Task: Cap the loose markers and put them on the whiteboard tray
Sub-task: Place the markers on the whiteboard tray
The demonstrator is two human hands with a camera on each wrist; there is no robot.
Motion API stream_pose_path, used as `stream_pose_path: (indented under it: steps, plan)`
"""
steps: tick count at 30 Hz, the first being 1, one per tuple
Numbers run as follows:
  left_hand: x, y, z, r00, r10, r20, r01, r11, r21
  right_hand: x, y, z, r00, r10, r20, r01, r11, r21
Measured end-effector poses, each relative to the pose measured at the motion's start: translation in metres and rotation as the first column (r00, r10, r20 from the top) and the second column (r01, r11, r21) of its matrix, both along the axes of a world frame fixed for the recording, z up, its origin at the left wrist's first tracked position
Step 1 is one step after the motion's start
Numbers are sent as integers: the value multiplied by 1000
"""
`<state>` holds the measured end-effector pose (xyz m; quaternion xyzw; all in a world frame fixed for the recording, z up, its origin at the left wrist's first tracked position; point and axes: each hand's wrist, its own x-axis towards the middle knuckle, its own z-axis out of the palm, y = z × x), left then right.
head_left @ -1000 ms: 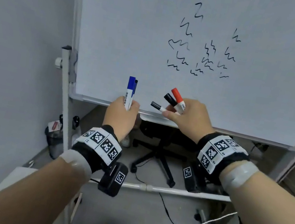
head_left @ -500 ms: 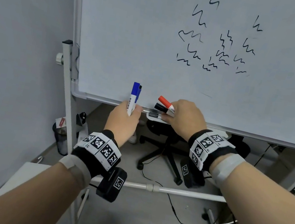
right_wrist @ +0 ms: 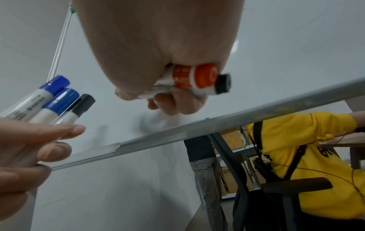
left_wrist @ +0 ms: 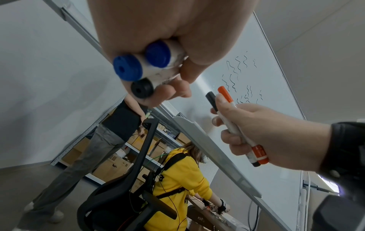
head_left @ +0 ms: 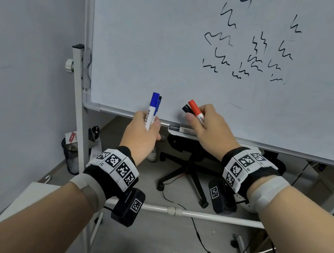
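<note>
The left hand (head_left: 142,135) is gripping a bundle of three capped markers upright, fingers (right_wrist: 65,129) curled round the barrels: two blue markers (head_left: 152,110) and a thinner black-capped one (right_wrist: 79,107), caps pointing up in front of the whiteboard (head_left: 155,35). The right hand (head_left: 210,129) is holding two more, a red marker (head_left: 196,111) and a black marker (left_wrist: 211,100), fingers wrapped round the mid-barrels with the capped ends sticking out toward the board. One black marker (head_left: 183,130) is already lying flat on the whiteboard tray (head_left: 174,132), just beneath the right hand.

These markers are looking light, rigid and smooth-sided; round plastic barrels are likely to roll and to slip against one another when bundled, so a firm wrap at mid-barrel, as both hands are using, seems the sound hold. Releasing one at a time from a bundle probably needs the thumb to slide a single barrel free while the rest are being pinned.

The tray is a narrow ledge with a shallow lip, seen from below in the wrist views, running along the board's bottom edge. A marker set down crosswise or dropped could roll off onto the floor, where an office chair (head_left: 189,170) and cables (head_left: 203,242) are lying. There is open room along the tray to the right of the resting marker, and free air between the two hands, which are staying apart.
</note>
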<state>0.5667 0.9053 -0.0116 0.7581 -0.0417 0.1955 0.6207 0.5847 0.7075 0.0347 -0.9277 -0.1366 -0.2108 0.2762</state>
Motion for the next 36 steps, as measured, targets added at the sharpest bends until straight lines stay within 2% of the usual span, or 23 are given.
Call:
stream_pose_path:
  steps: [4, 9, 13, 21, 25, 32, 36]
  plan:
    - [0, -2, -1, 1000, 5, -11, -5, 1000, 4, 0, -9, -1, 999, 38, 2, -37, 992, -117]
    - [-2, -2, -5, 1000, 3, -30, -3, 1000, -8, 3, -7, -9, 993, 109, 47, -102, 987, -120]
    - [-2, 1, -8, 999, -9, -38, 8, 1000, -19, 8, 0, -16, 985, 142, 101, -122, 974, -189]
    - [1, 3, -10, 999, -20, -44, 20, 1000, -19, 13, 8, -27, 979, 53, 194, 14, 944, -329]
    - [2, 2, -11, 998, -31, -48, 30, 999, -15, 16, 8, -34, 982, 35, 188, 23, 954, -298]
    - [4, -1, -14, 998, -36, -42, 36, 999, -12, 12, 3, -31, 981, 85, 172, -40, 967, -250]
    - [6, -3, -14, 999, -35, -38, 34, 999, -20, 4, -5, -12, 966, 38, 255, -30, 999, -38]
